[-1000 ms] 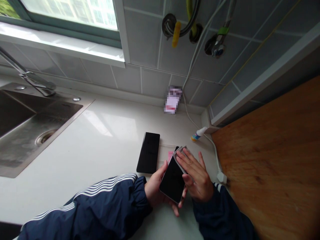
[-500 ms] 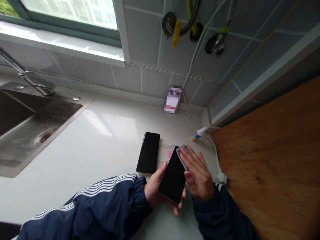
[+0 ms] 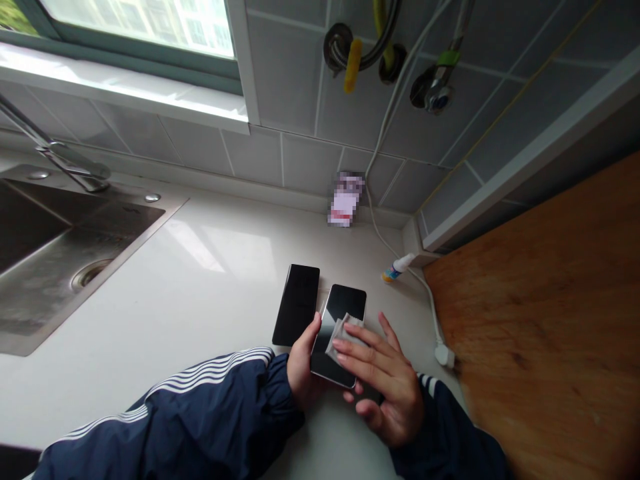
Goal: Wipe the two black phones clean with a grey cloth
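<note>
My left hand (image 3: 303, 363) is closed round a black-screened smartphone (image 3: 345, 301), thumb along its left edge and fingertips showing by its lower right corner. The phone is tilted above the white counter. A folded grey cloth (image 3: 345, 333) lies across the middle of the screen. My right hand (image 3: 383, 377) holds that cloth against the glass under its outstretched fingers, with the thumb apart below. Just left of the held phone, a second dark phone (image 3: 296, 303) rests face up on the counter (image 3: 220, 300).
A small white-capped bottle (image 3: 397, 268) lies near the right corner, beside a white cable and plug (image 3: 444, 355). Against the tiled wall leans a blurred pink item (image 3: 346, 200). A steel sink (image 3: 125, 230) with a faucet (image 3: 75, 167) is at left, a wooden panel (image 3: 540, 313) at right.
My right hand has slid the cloth from the phone's upper right corner down and left onto mid-screen. The held phone has shifted slightly left and turned.
</note>
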Demonstrator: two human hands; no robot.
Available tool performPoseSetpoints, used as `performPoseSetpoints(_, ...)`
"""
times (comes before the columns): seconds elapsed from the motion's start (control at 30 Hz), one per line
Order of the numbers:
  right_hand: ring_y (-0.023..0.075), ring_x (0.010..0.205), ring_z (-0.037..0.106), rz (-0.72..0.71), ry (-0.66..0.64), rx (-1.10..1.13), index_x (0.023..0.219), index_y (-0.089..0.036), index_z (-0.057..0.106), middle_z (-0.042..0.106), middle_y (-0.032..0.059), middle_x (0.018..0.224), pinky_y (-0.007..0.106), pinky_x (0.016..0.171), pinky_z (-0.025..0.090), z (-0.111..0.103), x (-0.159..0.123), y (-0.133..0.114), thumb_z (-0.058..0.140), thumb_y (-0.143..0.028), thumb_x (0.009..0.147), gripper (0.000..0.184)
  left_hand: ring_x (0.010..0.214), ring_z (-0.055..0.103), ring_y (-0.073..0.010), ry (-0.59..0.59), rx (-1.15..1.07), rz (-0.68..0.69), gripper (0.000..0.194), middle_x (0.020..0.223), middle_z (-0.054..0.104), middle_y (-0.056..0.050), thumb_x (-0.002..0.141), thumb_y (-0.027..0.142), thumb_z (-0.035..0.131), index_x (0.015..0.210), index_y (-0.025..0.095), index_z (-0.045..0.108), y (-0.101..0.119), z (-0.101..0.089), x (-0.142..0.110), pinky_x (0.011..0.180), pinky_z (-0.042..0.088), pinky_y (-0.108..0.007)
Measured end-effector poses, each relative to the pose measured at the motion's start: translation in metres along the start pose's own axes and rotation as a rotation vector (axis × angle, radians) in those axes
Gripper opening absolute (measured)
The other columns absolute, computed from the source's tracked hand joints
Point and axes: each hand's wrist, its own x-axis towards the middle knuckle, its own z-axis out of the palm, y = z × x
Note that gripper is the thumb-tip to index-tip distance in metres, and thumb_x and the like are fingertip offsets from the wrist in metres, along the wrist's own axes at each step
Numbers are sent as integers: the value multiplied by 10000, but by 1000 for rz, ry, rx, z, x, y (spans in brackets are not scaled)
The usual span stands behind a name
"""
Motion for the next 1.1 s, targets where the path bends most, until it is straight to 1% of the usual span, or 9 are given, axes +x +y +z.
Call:
performPoseSetpoints(0.17,304,1208,644,-27,36,62,1180,-207,673,762,80,1103,617,1199,238,0,2,-6,385,-529,1006,465,554,693,-265,91,-18,-45,882,771,705,-140,893,773,301,1221,19,620,0,0,1,442,541,-356)
performPoseSetpoints(0.33,299,1133,685,-64,79,107,1110,-177,698,777,91,1022,605,1176,290,-1,5,-10,413,-484,1003,432,540,662,-222,141,-75,-10,763,767,680,-94,913,702,399,1194,37,643,-1,1,2,408,550,-358)
performPoseSetpoints(0.43,290,1074,710,-68,135,132,1077,-168,707,783,93,977,587,1127,371,-2,4,-11,420,-421,1010,389,547,661,-218,120,-92,32,719,773,679,-91,923,660,433,1191,31,653,-1,3,1,413,561,-363)
performPoseSetpoints(0.57,281,1037,719,-70,177,128,1067,-162,705,783,98,969,566,1049,448,-3,2,-9,409,-331,1014,345,595,693,-241,65,-90,7,765,826,706,-127,932,674,391,1181,1,656,1,2,1,439,578,-370)
performPoseSetpoints(0.67,284,1068,707,-44,179,100,1088,-174,700,777,96,1015,576,1051,436,-3,0,-3,393,-320,1021,346,673,728,-282,-10,-75,-24,833,894,729,-174,934,708,323,1236,-6,626,2,-2,2,481,588,-369)
performPoseSetpoints(0.77,285,1156,670,20,157,60,1135,-205,687,759,85,1106,580,1086,398,-2,-3,6,361,-343,1035,368,691,741,-310,-76,-28,-54,897,885,738,-197,918,753,248,1308,20,587,3,-5,3,507,584,-360)
performPoseSetpoints(0.87,292,1270,598,101,97,6,1229,-221,652,713,84,1232,580,1128,345,-2,-5,16,306,-397,1047,429,682,741,-306,-83,-1,-77,960,904,735,-224,907,774,168,1234,-4,625,3,-6,4,503,580,-349)
performPoseSetpoints(0.97,294,1357,520,172,48,-43,1316,-229,605,655,85,1337,573,1155,306,-2,-6,23,253,-431,1052,484,686,739,-305,-83,13,-100,972,916,731,-230,901,780,151,1133,-14,662,2,-4,3,507,581,-350)
performPoseSetpoints(1.1,288,1417,448,227,49,-63,1401,-238,540,591,80,1421,558,1154,324,0,-8,31,270,-384,1048,468,682,736,-299,-81,16,-119,969,909,728,-225,897,783,150,1138,-6,659,2,-1,3,511,580,-356)
